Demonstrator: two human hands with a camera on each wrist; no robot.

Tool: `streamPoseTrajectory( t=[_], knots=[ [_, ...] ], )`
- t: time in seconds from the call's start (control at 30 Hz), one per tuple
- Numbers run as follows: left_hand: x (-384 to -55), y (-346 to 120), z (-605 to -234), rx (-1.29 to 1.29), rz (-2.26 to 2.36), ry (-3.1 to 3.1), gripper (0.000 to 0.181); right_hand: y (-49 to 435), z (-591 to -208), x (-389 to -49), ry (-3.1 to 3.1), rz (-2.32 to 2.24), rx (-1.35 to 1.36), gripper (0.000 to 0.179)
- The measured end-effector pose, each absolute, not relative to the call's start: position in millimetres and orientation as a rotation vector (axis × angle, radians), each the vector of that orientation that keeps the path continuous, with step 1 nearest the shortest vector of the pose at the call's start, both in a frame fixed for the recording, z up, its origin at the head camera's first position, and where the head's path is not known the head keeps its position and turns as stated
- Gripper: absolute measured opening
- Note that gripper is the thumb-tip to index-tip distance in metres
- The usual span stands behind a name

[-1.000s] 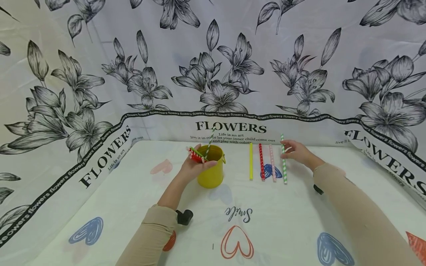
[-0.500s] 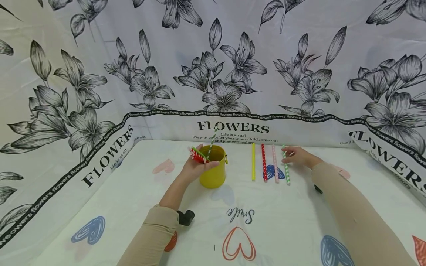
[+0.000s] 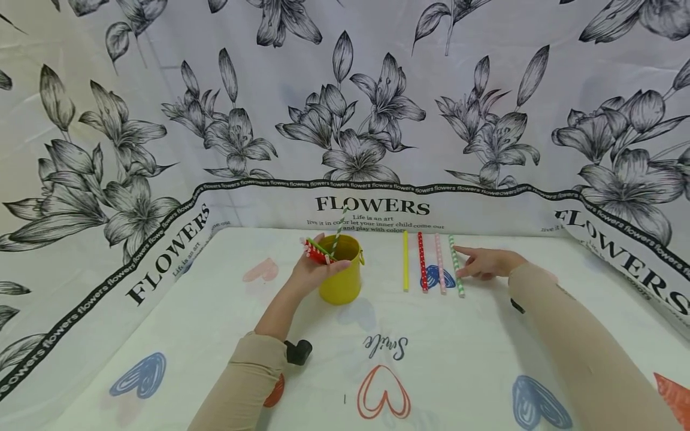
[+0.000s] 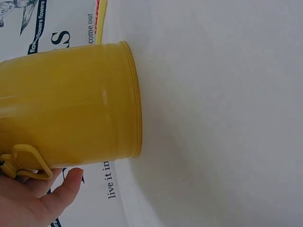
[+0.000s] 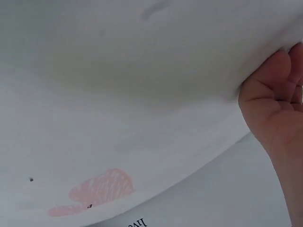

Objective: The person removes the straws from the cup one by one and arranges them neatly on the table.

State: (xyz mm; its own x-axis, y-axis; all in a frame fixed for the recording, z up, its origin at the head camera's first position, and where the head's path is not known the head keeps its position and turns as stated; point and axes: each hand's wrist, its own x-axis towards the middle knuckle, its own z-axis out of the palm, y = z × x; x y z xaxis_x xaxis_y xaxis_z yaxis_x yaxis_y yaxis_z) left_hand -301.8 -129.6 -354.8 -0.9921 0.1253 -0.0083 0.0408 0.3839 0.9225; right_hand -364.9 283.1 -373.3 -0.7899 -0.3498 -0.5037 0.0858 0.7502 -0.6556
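Seen from a head camera, a person's two hands work at a table covered by a white tablecloth (image 3: 442, 353) printed with hearts and the word Smile; the left hand (image 3: 315, 273) grips the yellow bucket (image 3: 341, 284) at its left side, thumb across the front below the rim, while the left wrist view shows fingers bent beside the bucket's handle loop (image 4: 40, 160); the bucket stands upright, with a bundle of red straws (image 3: 317, 254) tilted against its left rim and a taller dark-green-and-white striped straw (image 3: 338, 232) leaning inside; to the bucket's right, four paper straws lie side by side, apart and nearly parallel, in this order: yellow straw (image 3: 406, 261), red dotted straw (image 3: 423, 263), pink dotted straw (image 3: 440, 263) and green-and-white striped straw (image 3: 457, 267); the right hand (image 3: 487, 264) rests just right of that last straw, index finger extended towards its upper part and thumb near its lower half, spread apart rather than pinching; whether both touch it is hard to tell; tan sleeves (image 3: 582, 341) cover the forearms; behind hangs a white curtain (image 3: 302, 72) printed with black lilies
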Motion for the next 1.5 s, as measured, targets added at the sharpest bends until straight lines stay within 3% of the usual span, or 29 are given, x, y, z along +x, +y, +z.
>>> streamPoseTrajectory(
  t=[0.83,1.23,1.5],
  knots=[
    [-305,-132,-356,0.156,1.749,2.474,0.09,273,-374,-372,2.324,-0.851,-0.027,0.093],
    [-304,-133,-358,0.194,1.682,2.553,0.092,282,-379,-356,2.36,-0.979,-0.171,0.096],
    [-302,-140,-363,0.269,1.568,2.687,0.109,278,-369,-337,2.55,-0.958,-0.298,0.088]
  ],
)
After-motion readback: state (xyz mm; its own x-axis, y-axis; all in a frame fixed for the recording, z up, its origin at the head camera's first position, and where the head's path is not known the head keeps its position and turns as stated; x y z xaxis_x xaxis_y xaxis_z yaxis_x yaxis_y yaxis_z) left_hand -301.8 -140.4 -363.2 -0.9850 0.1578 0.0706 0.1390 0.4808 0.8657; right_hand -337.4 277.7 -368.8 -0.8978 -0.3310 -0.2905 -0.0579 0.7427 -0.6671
